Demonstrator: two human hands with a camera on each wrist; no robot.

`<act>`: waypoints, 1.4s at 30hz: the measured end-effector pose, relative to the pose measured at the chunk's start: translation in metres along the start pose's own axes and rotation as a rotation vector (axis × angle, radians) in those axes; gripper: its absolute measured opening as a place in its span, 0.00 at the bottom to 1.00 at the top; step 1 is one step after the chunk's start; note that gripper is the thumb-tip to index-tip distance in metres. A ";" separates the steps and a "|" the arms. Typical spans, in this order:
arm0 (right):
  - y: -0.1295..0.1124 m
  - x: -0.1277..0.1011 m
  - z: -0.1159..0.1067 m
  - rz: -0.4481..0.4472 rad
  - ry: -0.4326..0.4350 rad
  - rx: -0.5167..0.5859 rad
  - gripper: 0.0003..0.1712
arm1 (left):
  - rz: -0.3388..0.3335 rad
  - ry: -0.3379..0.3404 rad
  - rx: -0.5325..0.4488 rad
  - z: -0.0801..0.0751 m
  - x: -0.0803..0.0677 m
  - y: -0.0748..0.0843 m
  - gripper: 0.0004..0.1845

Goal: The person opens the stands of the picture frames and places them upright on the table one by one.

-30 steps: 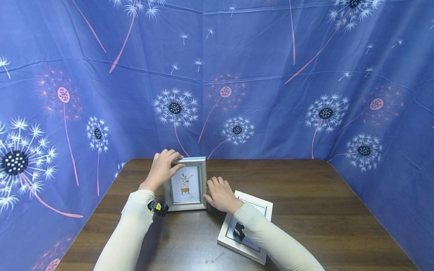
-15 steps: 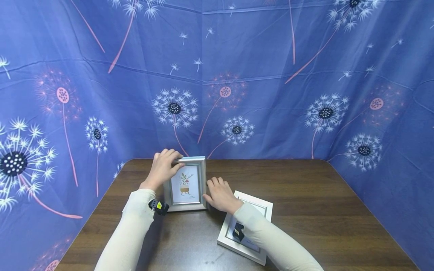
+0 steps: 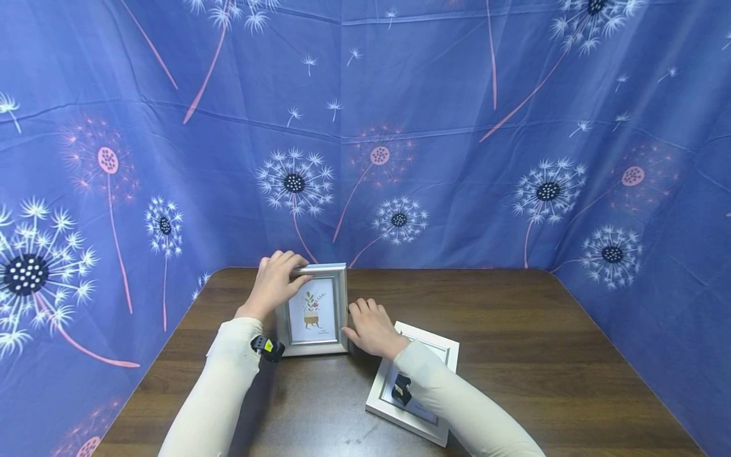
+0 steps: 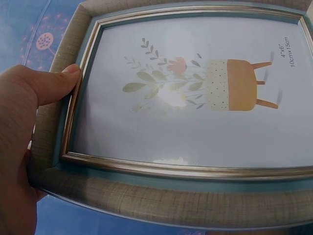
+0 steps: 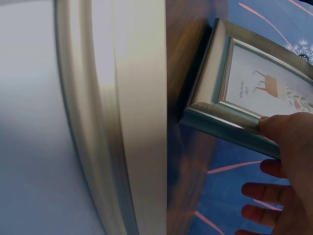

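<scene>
The grey frame [image 3: 313,311] stands upright on the table [image 3: 514,330], left hand [image 3: 274,284] gripping its top corner, right hand [image 3: 370,327] holding its side with the thumb on the moulding; the white frame [image 3: 436,349] beneath the right wrist lies flat, untouched.

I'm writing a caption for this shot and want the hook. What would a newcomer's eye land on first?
Likely the blue dandelion-print cloth that fills the backdrop behind the dark wooden table. Next, the grey-blue picture frame standing near the table's far left, showing a potted-plant print, with the left hand gripping its top corner and the right hand at its right edge. A white frame lies flat under the right forearm.
</scene>
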State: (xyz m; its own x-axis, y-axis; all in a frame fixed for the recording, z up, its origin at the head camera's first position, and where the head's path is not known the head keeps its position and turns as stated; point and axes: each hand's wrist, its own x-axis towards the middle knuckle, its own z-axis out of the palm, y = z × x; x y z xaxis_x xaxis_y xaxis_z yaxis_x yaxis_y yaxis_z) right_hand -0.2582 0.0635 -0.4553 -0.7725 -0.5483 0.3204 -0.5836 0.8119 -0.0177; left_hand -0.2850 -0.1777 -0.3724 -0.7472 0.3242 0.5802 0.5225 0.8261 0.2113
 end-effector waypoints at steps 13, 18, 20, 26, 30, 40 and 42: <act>0.001 -0.002 -0.002 0.008 -0.062 0.053 0.30 | 0.020 0.006 0.013 -0.003 -0.002 0.002 0.21; 0.002 -0.003 -0.003 -0.003 -0.047 0.034 0.30 | 0.025 0.023 0.005 -0.003 -0.002 0.002 0.24; 0.003 -0.004 -0.005 -0.009 -0.031 0.033 0.30 | 0.033 0.034 0.009 -0.003 -0.002 0.002 0.25; 0.008 -0.010 -0.009 -0.016 -0.012 0.033 0.29 | 0.053 0.057 0.015 -0.004 -0.002 0.006 0.29; 0.012 -0.015 -0.012 -0.029 0.003 0.030 0.29 | 0.067 0.058 0.019 -0.005 -0.001 0.011 0.30; 0.030 -0.027 -0.019 -0.037 0.027 -0.010 0.29 | 0.135 0.076 0.028 -0.005 0.001 0.025 0.31; 0.034 -0.030 -0.020 -0.034 0.025 -0.006 0.29 | 0.140 0.070 0.029 -0.005 0.001 0.028 0.31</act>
State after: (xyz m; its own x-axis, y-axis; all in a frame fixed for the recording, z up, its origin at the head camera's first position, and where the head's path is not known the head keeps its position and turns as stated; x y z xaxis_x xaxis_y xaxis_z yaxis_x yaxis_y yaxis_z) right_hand -0.2497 0.1115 -0.4464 -0.7458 -0.5704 0.3441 -0.6078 0.7941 -0.0011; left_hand -0.2690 -0.1565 -0.3620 -0.6370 0.4048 0.6560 0.6065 0.7885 0.1024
